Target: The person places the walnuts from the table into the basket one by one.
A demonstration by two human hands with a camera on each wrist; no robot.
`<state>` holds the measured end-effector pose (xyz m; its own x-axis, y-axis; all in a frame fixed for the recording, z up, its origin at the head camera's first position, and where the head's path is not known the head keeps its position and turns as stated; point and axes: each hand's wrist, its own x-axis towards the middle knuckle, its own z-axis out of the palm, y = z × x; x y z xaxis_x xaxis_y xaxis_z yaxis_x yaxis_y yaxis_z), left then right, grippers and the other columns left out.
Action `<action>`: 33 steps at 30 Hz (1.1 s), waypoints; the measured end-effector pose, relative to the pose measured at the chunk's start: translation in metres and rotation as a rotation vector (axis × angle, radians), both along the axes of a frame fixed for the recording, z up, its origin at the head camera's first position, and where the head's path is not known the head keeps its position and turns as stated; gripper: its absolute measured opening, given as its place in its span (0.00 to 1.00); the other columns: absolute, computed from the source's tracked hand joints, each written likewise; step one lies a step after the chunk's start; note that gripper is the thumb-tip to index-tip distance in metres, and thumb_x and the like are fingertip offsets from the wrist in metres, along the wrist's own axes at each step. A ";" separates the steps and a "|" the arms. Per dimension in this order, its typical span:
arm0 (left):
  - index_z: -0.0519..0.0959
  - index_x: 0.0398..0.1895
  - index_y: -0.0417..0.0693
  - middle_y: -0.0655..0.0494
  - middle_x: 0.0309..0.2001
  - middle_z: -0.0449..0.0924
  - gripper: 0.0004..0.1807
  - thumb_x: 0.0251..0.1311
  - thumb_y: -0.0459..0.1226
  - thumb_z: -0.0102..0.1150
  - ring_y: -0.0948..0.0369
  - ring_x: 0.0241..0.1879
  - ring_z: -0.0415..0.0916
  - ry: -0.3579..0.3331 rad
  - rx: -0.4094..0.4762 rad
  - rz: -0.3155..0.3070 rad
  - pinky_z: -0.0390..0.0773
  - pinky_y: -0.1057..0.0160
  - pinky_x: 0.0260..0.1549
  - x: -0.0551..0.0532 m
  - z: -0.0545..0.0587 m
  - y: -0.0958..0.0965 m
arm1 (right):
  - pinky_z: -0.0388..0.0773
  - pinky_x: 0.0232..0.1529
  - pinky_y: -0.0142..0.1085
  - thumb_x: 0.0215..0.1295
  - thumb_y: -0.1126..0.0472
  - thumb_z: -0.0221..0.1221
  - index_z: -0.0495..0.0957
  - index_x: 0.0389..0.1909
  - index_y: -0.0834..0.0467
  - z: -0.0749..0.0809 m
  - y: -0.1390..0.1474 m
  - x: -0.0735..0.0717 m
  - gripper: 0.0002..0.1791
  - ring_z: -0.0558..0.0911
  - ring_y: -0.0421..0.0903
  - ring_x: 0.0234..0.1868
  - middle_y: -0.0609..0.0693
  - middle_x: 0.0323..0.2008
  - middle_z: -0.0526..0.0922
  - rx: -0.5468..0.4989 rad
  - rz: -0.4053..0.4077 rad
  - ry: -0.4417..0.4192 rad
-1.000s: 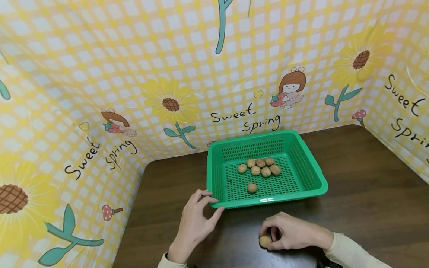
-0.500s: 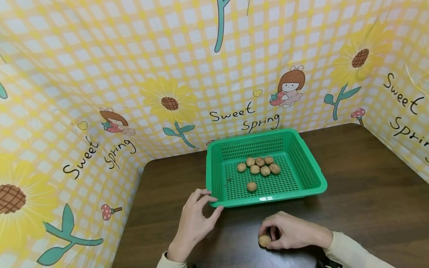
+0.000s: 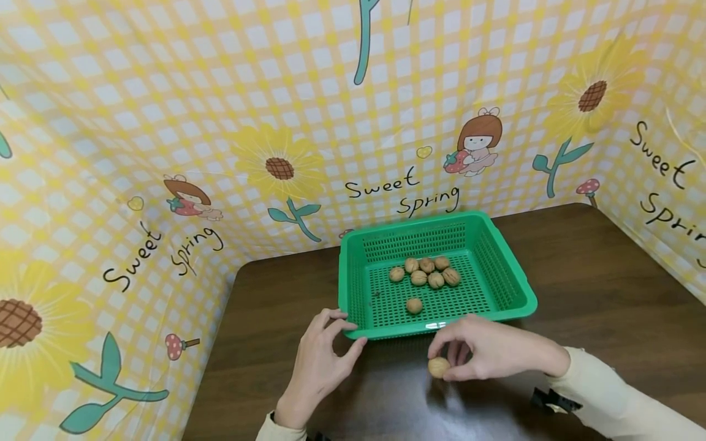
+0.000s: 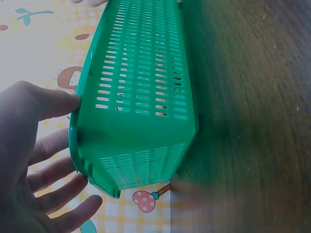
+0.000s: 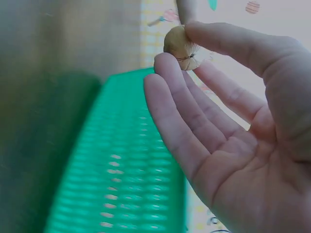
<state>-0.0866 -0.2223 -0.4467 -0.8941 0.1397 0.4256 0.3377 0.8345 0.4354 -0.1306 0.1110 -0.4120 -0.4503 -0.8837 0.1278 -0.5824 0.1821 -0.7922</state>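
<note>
My right hand pinches a tan walnut between thumb and fingertips, raised off the table in front of the basket. In the right wrist view the walnut shows its seam and sits at the ends of the thumb and fingers. A green perforated plastic basket stands on the table with several walnuts on its floor, most in a cluster and one walnut apart near the front. At its near left corner my left hand holds the rim, the thumb on one side and fingers round the other.
The dark brown wooden table runs out to both sides of the basket. Behind and beside it hangs a yellow checked cloth with printed flowers and lettering. A black strap piece is at the right sleeve.
My right hand has lifted the walnut from the table and moved it a little forward, toward the basket. My left hand stays at the basket's corner.
</note>
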 end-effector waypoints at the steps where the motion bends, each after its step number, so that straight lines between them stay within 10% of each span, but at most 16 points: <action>1: 0.89 0.41 0.56 0.56 0.54 0.83 0.11 0.59 0.46 0.79 0.53 0.59 0.81 0.000 -0.001 0.002 0.85 0.45 0.52 0.000 0.000 0.000 | 0.88 0.41 0.30 0.71 0.58 0.70 0.86 0.52 0.50 0.006 0.000 -0.003 0.11 0.86 0.29 0.38 0.42 0.43 0.89 0.005 0.001 -0.011; 8: 0.89 0.41 0.57 0.56 0.55 0.83 0.11 0.59 0.46 0.79 0.53 0.60 0.80 -0.003 -0.010 0.002 0.84 0.46 0.53 -0.001 0.001 -0.001 | 0.88 0.44 0.34 0.70 0.54 0.71 0.86 0.53 0.49 0.044 -0.003 -0.030 0.13 0.89 0.34 0.40 0.40 0.43 0.90 0.077 0.005 -0.110; 19: 0.89 0.41 0.56 0.57 0.55 0.82 0.11 0.59 0.47 0.79 0.54 0.59 0.80 -0.006 -0.002 0.007 0.84 0.46 0.54 -0.003 0.003 -0.002 | 0.85 0.42 0.35 0.71 0.56 0.70 0.88 0.53 0.53 0.096 -0.032 -0.101 0.13 0.89 0.39 0.39 0.46 0.48 0.91 0.235 -0.005 -0.041; 33: 0.89 0.42 0.58 0.59 0.55 0.82 0.11 0.60 0.47 0.78 0.56 0.59 0.80 -0.026 -0.002 0.003 0.84 0.47 0.53 0.001 0.000 -0.001 | 0.85 0.55 0.46 0.70 0.60 0.69 0.88 0.55 0.59 0.025 -0.062 -0.174 0.15 0.86 0.47 0.50 0.51 0.49 0.90 0.398 -0.188 -0.049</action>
<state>-0.0855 -0.2229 -0.4464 -0.9051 0.1383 0.4021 0.3241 0.8364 0.4420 -0.3042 0.0491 -0.3872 -0.6047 -0.7621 -0.2314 -0.4737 0.5777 -0.6647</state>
